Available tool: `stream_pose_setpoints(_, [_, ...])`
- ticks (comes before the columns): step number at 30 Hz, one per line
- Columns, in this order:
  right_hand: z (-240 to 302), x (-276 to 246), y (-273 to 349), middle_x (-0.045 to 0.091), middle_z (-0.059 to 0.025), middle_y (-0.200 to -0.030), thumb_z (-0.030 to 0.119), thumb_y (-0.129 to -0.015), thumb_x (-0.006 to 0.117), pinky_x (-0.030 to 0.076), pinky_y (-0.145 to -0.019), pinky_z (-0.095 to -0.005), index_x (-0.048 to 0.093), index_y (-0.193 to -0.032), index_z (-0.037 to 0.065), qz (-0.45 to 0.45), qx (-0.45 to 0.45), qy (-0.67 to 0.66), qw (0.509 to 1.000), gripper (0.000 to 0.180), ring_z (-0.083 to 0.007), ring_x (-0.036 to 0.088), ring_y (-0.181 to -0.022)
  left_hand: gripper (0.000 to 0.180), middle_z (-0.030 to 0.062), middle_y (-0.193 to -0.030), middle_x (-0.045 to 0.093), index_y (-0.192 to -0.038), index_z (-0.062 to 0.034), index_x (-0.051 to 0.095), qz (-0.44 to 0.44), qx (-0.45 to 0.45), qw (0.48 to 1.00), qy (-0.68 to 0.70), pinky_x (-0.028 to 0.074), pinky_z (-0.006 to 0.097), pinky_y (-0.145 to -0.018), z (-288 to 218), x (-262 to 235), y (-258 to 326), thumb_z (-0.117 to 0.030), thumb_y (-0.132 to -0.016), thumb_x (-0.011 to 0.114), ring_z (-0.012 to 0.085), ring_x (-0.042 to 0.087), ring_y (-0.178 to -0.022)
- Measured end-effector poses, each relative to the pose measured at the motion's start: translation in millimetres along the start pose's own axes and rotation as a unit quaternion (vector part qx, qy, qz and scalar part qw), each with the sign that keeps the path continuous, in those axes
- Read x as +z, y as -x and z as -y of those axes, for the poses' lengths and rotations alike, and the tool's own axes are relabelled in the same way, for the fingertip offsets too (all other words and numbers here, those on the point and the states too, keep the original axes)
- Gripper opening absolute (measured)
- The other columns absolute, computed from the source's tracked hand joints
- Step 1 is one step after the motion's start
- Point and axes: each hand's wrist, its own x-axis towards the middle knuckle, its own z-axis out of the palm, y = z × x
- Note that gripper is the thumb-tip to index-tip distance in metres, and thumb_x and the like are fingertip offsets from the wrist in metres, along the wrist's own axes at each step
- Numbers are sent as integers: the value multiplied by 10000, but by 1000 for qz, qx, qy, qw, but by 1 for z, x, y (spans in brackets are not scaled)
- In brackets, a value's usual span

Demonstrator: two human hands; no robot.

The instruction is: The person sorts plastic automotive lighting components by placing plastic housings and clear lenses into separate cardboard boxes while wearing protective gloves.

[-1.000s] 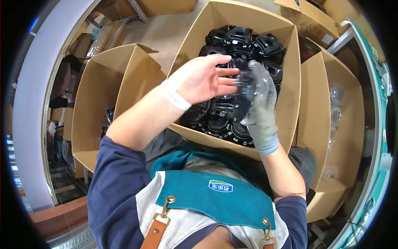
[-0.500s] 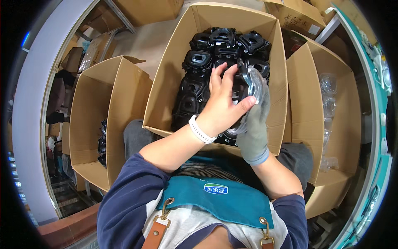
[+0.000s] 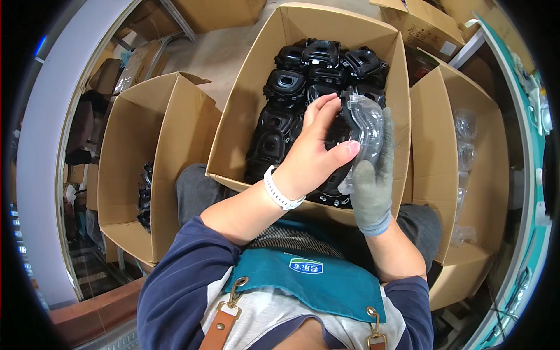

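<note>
A clear plastic lens-shaped part [image 3: 366, 131] is held upright over the middle cardboard box [image 3: 245, 111]. My right hand [image 3: 373, 181], in a grey glove, grips it from behind and below. My bare left hand [image 3: 315, 157], with a white band on the wrist, presses on the part's front, thumb on its lower edge. A black frame piece seems to sit between the left palm and the clear part, mostly hidden. The box beneath is filled with several black moulded frames [image 3: 303, 76].
An open box [image 3: 122, 151] at my left holds a few black parts low down. A box [image 3: 484, 192] at my right holds clear plastic parts [image 3: 466, 146]. More cartons [image 3: 420, 23] stand behind. A teal rail [image 3: 525, 116] runs along the right.
My left hand has swung from reaching across to the left onto the clear part in my right hand. The view has shifted, so the boxes sit lower and more centred.
</note>
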Motion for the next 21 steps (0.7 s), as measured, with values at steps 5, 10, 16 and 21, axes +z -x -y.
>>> stream_pose_setpoints(5, [3, 7, 2, 421, -134, -1408, 351, -847, 690, 354, -1063, -360, 237, -1469, -20, -29, -8, -74, 997, 855, -224, 441, -1260, 771, 220, -1419, 267, -1382, 39, 358, -30, 23, 999, 7, 281, 395, -1108, 4, 4, 4, -343, -800, 691, 314, 310, -1327])
stream_pose_setpoints(10, [12, 12, -4, 451, -93, -1376, 337, -898, 611, 393, -1025, -333, 319, -1429, 15, -7, -1, -5, 1000, 686, -195, 474, -1217, 759, 216, -1402, 266, -1379, -1, 374, -14, 15, 999, -51, 280, 405, -1108, -4, 1, 0, -347, -788, 701, 328, 309, -1320])
stream_pose_setpoints(16, [21, 1, -7, 553, -145, -1280, 276, -896, 567, 466, -929, -335, 367, -1396, -40, 40, -44, 133, 989, 625, -208, 574, -1099, 739, 190, -1411, 311, -1381, -31, 383, -49, 56, 996, -38, 220, 441, -1128, 4, 18, 0, -356, -790, 685, 345, 201, -1366])
stream_pose_setpoints(21, [-2, 1, -6, 405, -96, -1440, 326, -1027, 410, 356, -1065, -327, 245, -1493, 50, 32, 50, -98, 993, 566, -199, 451, -1261, 667, 141, -1406, 309, -1417, -42, 351, -39, 17, 996, 75, 307, 369, -1085, 9, 10, -4, -300, -858, 606, 254, 349, -1296])
